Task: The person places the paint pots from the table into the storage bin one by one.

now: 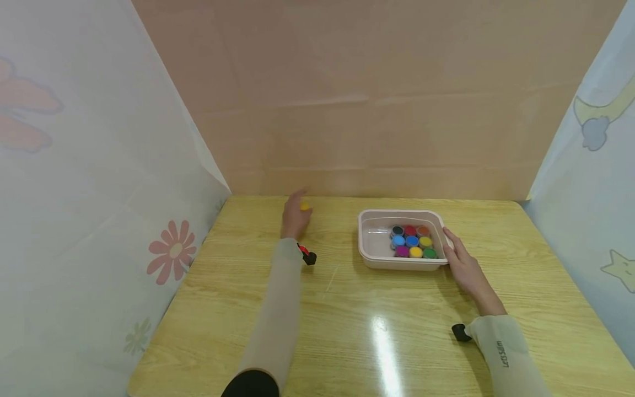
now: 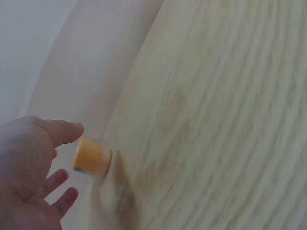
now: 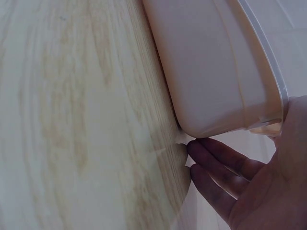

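Observation:
Near the back edge of the table, my left hand (image 1: 296, 218) reaches around a small pot with a yellow lid (image 1: 305, 206). The left wrist view shows this yellow-lidded pot (image 2: 88, 156) blurred at the tabletop, with the thumb (image 2: 67, 132) and spread fingers around it and no clear grip. My right hand (image 1: 466, 269) holds the right end of a pale pink plastic box (image 1: 402, 264), thumb at the rim. In the right wrist view its fingers (image 3: 223, 165) lie against the box's lower corner. Several small pots with coloured lids (image 1: 412, 241) stand in rows in the box's right part.
The box stands on a light wood-grain table (image 1: 337, 325). Brown paper (image 1: 377, 110) rises behind the table's back edge, and patterned sheets (image 1: 114, 182) hang at both sides. A bright reflection lies on the tabletop at the front.

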`<state>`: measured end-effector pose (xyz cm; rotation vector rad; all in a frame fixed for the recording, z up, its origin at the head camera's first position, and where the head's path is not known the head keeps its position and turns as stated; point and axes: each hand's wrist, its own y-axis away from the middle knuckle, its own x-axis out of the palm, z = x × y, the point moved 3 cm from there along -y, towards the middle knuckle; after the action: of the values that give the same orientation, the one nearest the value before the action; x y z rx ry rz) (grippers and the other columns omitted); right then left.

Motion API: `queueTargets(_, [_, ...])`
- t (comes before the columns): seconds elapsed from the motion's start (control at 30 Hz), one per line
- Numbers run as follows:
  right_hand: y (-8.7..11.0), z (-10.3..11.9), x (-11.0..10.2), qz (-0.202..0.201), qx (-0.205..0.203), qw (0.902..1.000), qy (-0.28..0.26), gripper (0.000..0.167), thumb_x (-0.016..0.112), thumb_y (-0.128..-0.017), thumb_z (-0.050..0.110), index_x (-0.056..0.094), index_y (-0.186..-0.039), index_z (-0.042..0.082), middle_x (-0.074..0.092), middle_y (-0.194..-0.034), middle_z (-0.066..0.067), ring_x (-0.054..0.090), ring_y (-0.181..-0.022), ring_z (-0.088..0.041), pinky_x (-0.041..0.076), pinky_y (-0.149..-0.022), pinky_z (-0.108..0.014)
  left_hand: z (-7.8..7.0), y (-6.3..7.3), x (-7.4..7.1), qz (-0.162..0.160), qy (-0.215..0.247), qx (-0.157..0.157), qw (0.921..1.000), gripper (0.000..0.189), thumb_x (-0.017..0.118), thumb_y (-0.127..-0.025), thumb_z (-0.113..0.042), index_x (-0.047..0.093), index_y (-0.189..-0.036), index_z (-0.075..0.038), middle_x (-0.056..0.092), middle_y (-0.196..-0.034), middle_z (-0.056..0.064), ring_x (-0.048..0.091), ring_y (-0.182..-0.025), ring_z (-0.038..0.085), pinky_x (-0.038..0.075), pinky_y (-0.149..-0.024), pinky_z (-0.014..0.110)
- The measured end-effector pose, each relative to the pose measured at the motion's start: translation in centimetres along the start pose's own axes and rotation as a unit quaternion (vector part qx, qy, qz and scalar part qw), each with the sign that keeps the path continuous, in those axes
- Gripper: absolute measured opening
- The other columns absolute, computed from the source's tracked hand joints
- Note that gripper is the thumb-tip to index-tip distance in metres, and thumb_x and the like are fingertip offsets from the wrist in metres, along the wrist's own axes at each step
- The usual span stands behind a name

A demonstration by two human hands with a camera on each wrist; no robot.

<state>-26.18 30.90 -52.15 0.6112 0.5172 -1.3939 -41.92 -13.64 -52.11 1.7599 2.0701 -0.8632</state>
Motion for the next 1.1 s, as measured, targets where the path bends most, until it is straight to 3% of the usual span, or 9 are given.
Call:
queueTargets(0.17, [-0.1, -0.1, 0.1, 0.002, 0.000, 1.0000, 0.001, 0.063, 0.018, -0.112, 0.053, 0.000, -0.168, 0.030, 0.014, -0.167, -0.031, 0.018, -0.143, -0.069, 0.020, -0.106, -0.086, 1.0, 0.4, -0.6, 0.013, 0.054, -0.019, 0.9983, 0.062, 0.070, -0.096, -0.002, 0.048, -0.153, -0.009, 0.049, -0.153, 0.021, 0.049, -0.138, 0.042, 0.045, -0.111, 0.057])
queueTargets(0.23, [-0.2, 0.0, 0.1, 0.001, -0.002, 1.0000, 0.002, 0.063, 0.019, -0.112, 0.053, 0.001, -0.168, 0.030, 0.014, -0.167, -0.031, 0.019, -0.143, -0.069, 0.020, -0.106, -0.086, 1.3, 0.5, -0.6, 0.021, 0.054, -0.025, 0.9980, 0.060, 0.068, -0.098, -0.004, 0.047, -0.154, -0.008, 0.050, -0.152, 0.022, 0.052, -0.136, 0.040, 0.048, -0.110, 0.055])
queueTargets(0.37, [-0.2, -0.1, 0.0, -0.004, -0.008, 0.9999, 0.006, 0.063, 0.018, -0.112, 0.052, 0.001, -0.168, 0.028, 0.015, -0.167, -0.031, 0.019, -0.142, -0.070, 0.021, -0.106, -0.086, 1.7, 0.6, -0.5, 0.036, 0.038, -0.034, 0.9981, 0.055, 0.068, -0.099, -0.005, 0.050, -0.152, -0.007, 0.055, -0.147, 0.019, 0.059, -0.127, 0.037, 0.052, -0.105, 0.051])
queueTargets(0.63, [0.0, -0.2, 0.0, 0.001, 0.001, 1.0000, 0.007, 0.063, 0.017, -0.112, 0.053, 0.000, -0.168, 0.030, 0.016, -0.166, -0.033, 0.021, -0.142, -0.070, 0.021, -0.106, -0.086, 1.9, 0.9, 0.2, 0.051, -0.030, -0.017, 0.9981, 0.043, 0.069, -0.099, -0.007, 0.061, -0.141, -0.006, 0.063, -0.132, 0.020, 0.064, -0.118, 0.034, 0.054, -0.101, 0.047])
queueTargets(1.1, [-0.1, -0.1, 0.0, 0.002, -0.001, 1.0000, 0.008, 0.063, 0.017, -0.112, 0.053, 0.000, -0.168, 0.029, 0.015, -0.166, -0.033, 0.020, -0.142, -0.071, 0.021, -0.106, -0.085, 0.8, 1.2, 0.3, 0.059, -0.052, 0.008, 0.9969, 0.038, 0.070, -0.099, -0.007, 0.061, -0.136, -0.003, 0.066, -0.129, 0.020, 0.065, -0.113, 0.035, 0.053, -0.100, 0.048])
